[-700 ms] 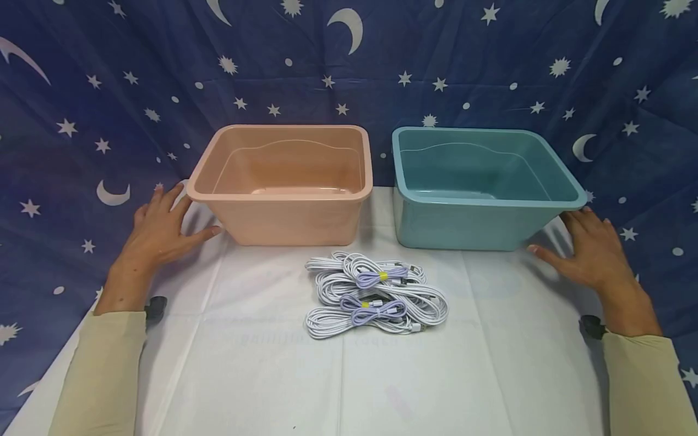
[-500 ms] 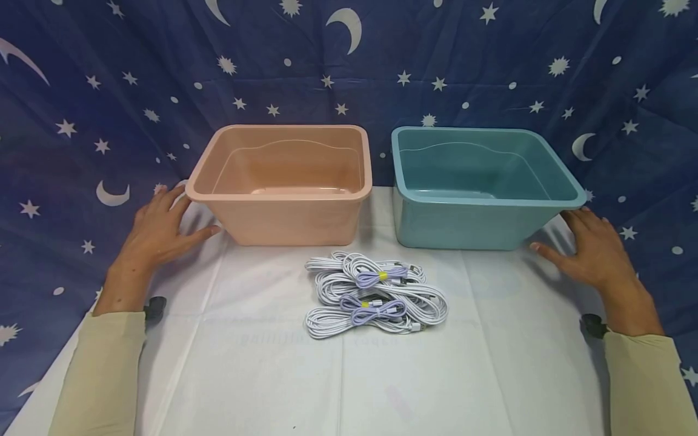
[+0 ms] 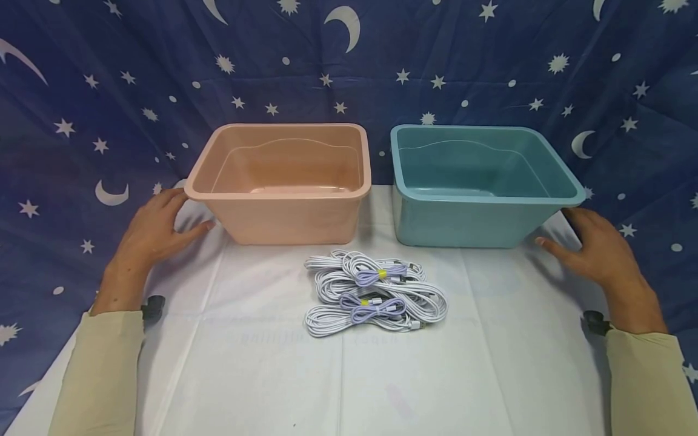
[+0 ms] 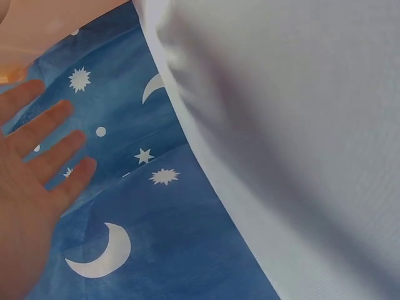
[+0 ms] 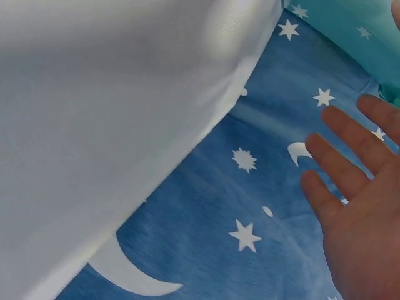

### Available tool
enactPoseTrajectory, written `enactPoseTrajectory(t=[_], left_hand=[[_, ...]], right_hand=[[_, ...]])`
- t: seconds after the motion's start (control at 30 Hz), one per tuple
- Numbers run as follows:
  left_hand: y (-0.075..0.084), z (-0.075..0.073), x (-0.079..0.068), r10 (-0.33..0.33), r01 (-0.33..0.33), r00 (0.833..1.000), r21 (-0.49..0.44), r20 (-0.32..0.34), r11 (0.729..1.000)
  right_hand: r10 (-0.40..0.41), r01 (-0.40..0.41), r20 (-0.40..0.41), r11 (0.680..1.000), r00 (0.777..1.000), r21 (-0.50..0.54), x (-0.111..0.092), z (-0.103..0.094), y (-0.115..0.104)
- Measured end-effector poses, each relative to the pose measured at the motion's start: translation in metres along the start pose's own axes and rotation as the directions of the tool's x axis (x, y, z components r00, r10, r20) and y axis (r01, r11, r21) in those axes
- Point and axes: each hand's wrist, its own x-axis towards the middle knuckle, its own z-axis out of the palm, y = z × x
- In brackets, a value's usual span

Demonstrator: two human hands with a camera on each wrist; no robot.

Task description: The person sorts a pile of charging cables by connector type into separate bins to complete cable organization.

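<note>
Left hand (image 3: 152, 230) and right hand (image 3: 602, 248) have just drawn slightly outward from the bins, released and holding nothing, fingers extended; so both seem free, with the bins left standing where they were. (Whether any fingertip touches a rim, I cannot tell.) Across the far side hangs a blue backdrop (image 3: 262, 51). Before it lies the white-covered bench (image 3: 245, 381), whose left and right edges run close by the hands, leaving little room outward. Its widest room for moving is on the near side. Far on it, upright, stand the peach bin (image 3: 283, 221) at left and the teal bin (image 3: 458, 224) at right, a narrow gap between them. Just near of these, around the middle, lie the coiled white cables (image 3: 428, 301), with smaller lilac cables (image 3: 376, 312) on top, unmoved.
</note>
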Motion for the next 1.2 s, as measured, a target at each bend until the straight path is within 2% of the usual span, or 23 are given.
enactPoseTrajectory(t=[0.17, 0.3, 0.47, 0.57, 0.87, 1.1, 1.2], left_hand=[[0.002, -0.005, 0.0, 0.009, -0.01, 1.0, -0.037, -0.022, 0.999], [0.003, -0.008, 0.001, 0.049, -0.053, 0.997, -0.061, -0.067, 0.997], [0.009, -0.015, 0.001, 0.042, -0.051, 0.994, -0.097, -0.097, 0.994], [0.012, -0.018, -0.001, 0.037, -0.051, 0.993, -0.126, -0.113, 0.991], [0.019, -0.025, -0.003, 0.082, -0.119, 0.976, -0.176, -0.203, 0.977], [0.028, -0.031, -0.003, 0.096, -0.145, 0.962, -0.184, -0.254, 0.972], [0.033, -0.033, -0.003, 0.106, -0.163, 0.955, -0.191, -0.278, 0.968]], right_hand=[[-0.019, 0.019, 0.035, 1.0, 0.999, 0.014, 0.0, -0.006, -0.002], [-0.043, 0.044, 0.057, 0.999, 0.997, -0.001, 0.0, -0.015, -0.008], [0.006, -0.002, 0.056, 0.997, 0.998, -0.074, -0.004, -0.027, -0.013], [0.049, -0.045, 0.053, 0.996, 0.997, -0.079, -0.006, -0.032, -0.013], [-0.008, 0.0, -0.07, 0.992, 0.998, -0.127, -0.01, -0.049, -0.023], [0.035, -0.049, -0.102, 0.99, 0.994, -0.133, -0.012, -0.059, -0.04], [0.028, -0.044, -0.127, 0.991, 0.992, -0.124, -0.013, -0.062, -0.051]])
